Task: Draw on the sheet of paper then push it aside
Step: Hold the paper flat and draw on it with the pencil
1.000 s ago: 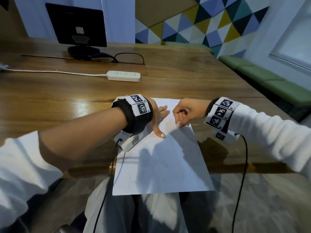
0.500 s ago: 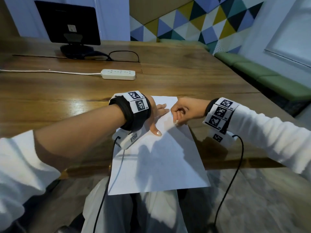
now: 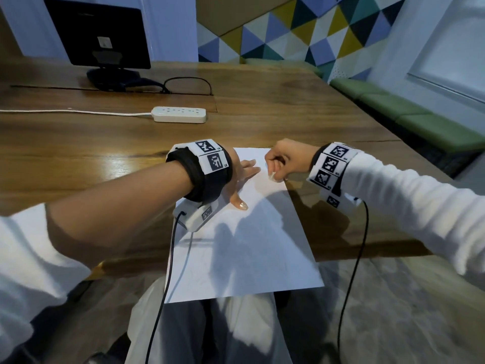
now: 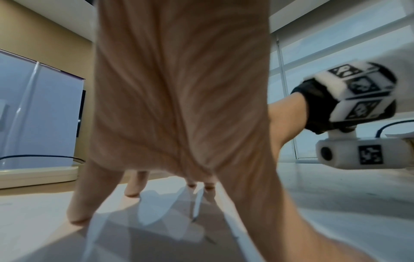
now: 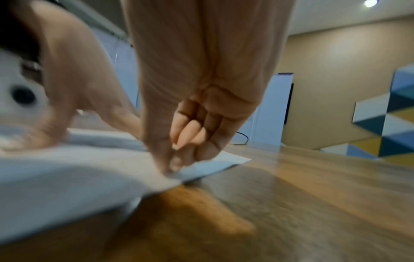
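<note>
A white sheet of paper point(image 3: 249, 245) lies on the wooden table point(image 3: 78, 158), its near end hanging over the table edge above my lap. My left hand point(image 3: 242, 177) lies flat on the sheet's far left part with fingers spread, pressing it down. My right hand point(image 3: 280, 164) is curled at the sheet's far right edge and pinches a thin white pen point(image 4: 197, 203), tip down on the paper. In the right wrist view the fingertips point(image 5: 170, 164) meet right at the paper's edge point(image 5: 179, 180); the pen is not plain there.
A white power strip point(image 3: 179, 114) with its cord lies further back on the table. A dark monitor point(image 3: 99, 35) stands at the far left, with black cables beside it. Green bench cushions point(image 3: 420, 119) run along the right wall. Black wrist cables hang over the table's near edge.
The right hand has made only small movements at the sheet's far right edge. The left hand stays flat on the paper. The head view has shifted slightly.
</note>
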A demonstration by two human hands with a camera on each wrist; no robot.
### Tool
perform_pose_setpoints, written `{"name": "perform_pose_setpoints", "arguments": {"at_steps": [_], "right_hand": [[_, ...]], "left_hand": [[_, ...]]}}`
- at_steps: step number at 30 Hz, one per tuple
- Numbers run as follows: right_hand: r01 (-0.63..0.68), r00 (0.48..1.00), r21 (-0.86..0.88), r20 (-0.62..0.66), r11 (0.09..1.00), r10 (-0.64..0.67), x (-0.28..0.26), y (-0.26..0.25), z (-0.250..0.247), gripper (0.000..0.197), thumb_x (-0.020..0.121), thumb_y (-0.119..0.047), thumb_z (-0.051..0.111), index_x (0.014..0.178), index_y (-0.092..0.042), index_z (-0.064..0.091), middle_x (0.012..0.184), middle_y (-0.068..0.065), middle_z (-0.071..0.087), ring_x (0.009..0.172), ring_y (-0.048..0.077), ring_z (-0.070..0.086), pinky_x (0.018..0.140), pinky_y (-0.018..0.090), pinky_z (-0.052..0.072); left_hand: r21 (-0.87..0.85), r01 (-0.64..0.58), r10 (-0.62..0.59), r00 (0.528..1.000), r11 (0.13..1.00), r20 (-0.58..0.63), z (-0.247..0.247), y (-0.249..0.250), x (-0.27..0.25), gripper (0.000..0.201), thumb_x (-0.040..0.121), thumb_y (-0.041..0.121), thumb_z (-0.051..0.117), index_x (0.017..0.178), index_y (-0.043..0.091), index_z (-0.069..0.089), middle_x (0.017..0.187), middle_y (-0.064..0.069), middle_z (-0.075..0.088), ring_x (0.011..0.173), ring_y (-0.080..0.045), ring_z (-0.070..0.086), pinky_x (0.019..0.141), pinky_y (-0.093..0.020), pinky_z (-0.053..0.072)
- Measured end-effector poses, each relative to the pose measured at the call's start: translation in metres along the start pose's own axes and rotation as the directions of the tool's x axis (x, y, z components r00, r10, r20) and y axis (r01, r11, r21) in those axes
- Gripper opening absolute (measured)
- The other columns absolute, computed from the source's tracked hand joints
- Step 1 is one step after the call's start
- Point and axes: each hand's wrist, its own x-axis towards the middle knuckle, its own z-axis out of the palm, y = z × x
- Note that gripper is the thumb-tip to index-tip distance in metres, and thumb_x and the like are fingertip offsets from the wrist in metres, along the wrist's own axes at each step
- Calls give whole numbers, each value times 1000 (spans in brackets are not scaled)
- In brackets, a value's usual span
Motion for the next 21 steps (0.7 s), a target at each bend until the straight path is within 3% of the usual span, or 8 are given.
{"name": "perform_pose_setpoints", "arguments": {"at_steps": [4,9,13,18,21], "right_hand": [[-4,976,62,217,998,-10,-14,-3,-1,7,75,-5,75,76,-6,68,66,5,65,57,10,56,56,16,47],[-15,999,67,51,998,12,-12,0,1,15,75,2,71,72,-11,65,62,3,63,53,6,59,59,21,48],[4,979,119,202,993,-28,-24,-4,2,12,75,-5,75,72,-12,66,70,9,67,62,14,60,59,17,49],[-35,999,118,27,992,32,-16,-3,3,10,75,2,72,74,-5,65,54,-8,62,50,3,59,58,20,49],[-15,990,117,142,993,-2,-23,-8,6,13,76,-4,74,71,-12,64,57,-7,63,54,8,60,56,18,50]], "left_hand": [[1,8,-8,1000,1000,-10,0,-1,2,109,83,47,66,151,13,-13,157,-7,-20,147,-21,-5,116,-37,8],[84,28,-29,1000,996,12,-5,3,5,113,80,53,65,150,14,-15,157,-8,-19,147,-24,-2,117,-41,9],[95,35,-36,999,995,8,-7,5,0,110,83,52,63,150,12,-14,157,-10,-19,147,-23,-3,116,-37,8],[104,43,-45,999,994,20,-8,7,-2,111,82,55,61,150,14,-16,157,-7,-20,147,-22,-2,116,-40,9],[113,46,-50,998,993,25,-9,7,-5,110,83,55,61,150,14,-16,157,-6,-21,147,-21,-3,116,-39,9]]}}
